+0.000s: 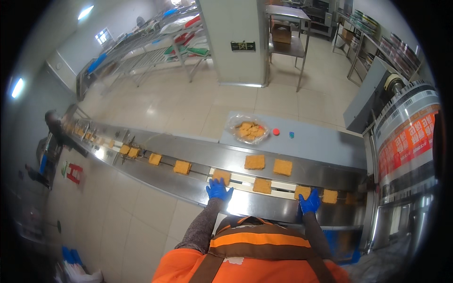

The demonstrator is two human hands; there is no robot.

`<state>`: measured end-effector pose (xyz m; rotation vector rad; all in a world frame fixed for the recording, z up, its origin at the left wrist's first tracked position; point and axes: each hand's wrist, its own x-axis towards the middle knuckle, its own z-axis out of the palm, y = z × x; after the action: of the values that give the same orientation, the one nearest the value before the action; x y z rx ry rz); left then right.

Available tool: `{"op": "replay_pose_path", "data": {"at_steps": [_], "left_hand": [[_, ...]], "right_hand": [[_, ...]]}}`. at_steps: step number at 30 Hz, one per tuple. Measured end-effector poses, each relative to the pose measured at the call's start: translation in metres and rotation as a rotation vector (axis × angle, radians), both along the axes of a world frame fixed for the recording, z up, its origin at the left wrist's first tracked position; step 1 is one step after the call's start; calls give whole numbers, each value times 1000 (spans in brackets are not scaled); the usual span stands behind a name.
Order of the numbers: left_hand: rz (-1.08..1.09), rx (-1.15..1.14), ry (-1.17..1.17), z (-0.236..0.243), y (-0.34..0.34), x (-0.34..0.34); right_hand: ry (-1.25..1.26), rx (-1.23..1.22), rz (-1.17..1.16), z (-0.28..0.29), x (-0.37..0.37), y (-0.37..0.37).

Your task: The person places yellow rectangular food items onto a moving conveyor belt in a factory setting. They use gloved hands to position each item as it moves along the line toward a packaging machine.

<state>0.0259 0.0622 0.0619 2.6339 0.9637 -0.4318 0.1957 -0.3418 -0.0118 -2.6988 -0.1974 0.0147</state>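
Note:
My left hand [218,191], blue-gloved, has its spread fingers on the near part of a square golden biscuit piece [222,175] in the conveyor's light channel. My right hand [310,203], also blue-gloved, touches another piece [300,190] at its right side, fingers apart. Between them lies a third piece [262,186]; another [330,196] is right of my right hand. Two squares [255,162] [282,167] rest on the steel ledge [311,172] beyond the channel. More pieces [182,167] run along the line to the left.
A grey board [321,146] behind the line holds a bag of broken pieces [250,129] and a red disc [276,132]. A printed film roll [403,141] stands right. A co-worker [59,129] is far left. A pillar [231,66], racks and steel shelves [288,47] stand beyond.

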Motion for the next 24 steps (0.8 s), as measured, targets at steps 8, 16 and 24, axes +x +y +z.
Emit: {"op": "replay_pose_path", "data": {"at_steps": [8, 16, 24], "left_hand": [[-250, 55, -151, -29, -39, -13], [-267, 37, -349, -43, -44, -32], [-339, 77, -254, -43, -30, -47]], "right_hand": [[15, 88, -29, -32, 23, -30], [-248, -52, 160, -5, 23, -29], [-152, 28, 821, 64, 42, 192]]}}
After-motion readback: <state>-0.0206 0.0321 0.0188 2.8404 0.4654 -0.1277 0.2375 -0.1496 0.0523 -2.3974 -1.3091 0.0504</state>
